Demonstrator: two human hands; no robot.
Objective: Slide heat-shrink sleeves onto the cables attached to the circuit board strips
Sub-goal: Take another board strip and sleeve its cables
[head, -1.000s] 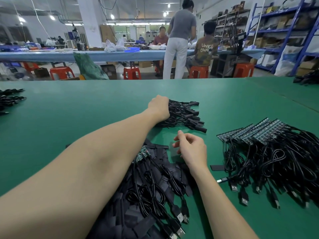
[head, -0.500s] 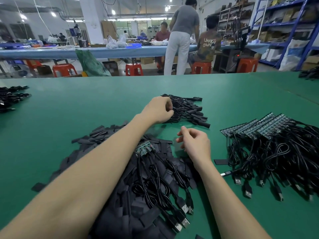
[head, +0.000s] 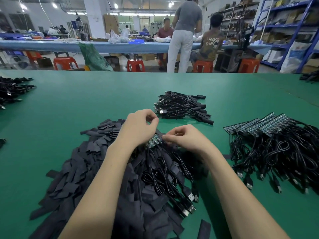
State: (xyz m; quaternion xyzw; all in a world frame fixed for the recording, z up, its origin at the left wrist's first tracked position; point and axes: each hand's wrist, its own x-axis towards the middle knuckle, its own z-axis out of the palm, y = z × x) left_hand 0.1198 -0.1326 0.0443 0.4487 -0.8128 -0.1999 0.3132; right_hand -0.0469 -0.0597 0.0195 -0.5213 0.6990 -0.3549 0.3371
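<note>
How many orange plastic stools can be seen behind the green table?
5 orange plastic stools: far left, left, centre, under the seated person, right. Others may be hidden.

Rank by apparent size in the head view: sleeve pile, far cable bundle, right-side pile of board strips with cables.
1. Sleeve pile, largest, though nearest the camera.
2. Pile of board strips with cables, cut off by the frame's right edge.
3. Far cable bundle, smallest, also farthest away.

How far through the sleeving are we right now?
Done: a sleeved cable bundle lies at the far centre. In hand: both hands, left hand and right hand, work at a board strip over the sleeve pile. Left: the large stack of bare strips with cables at right.
</note>
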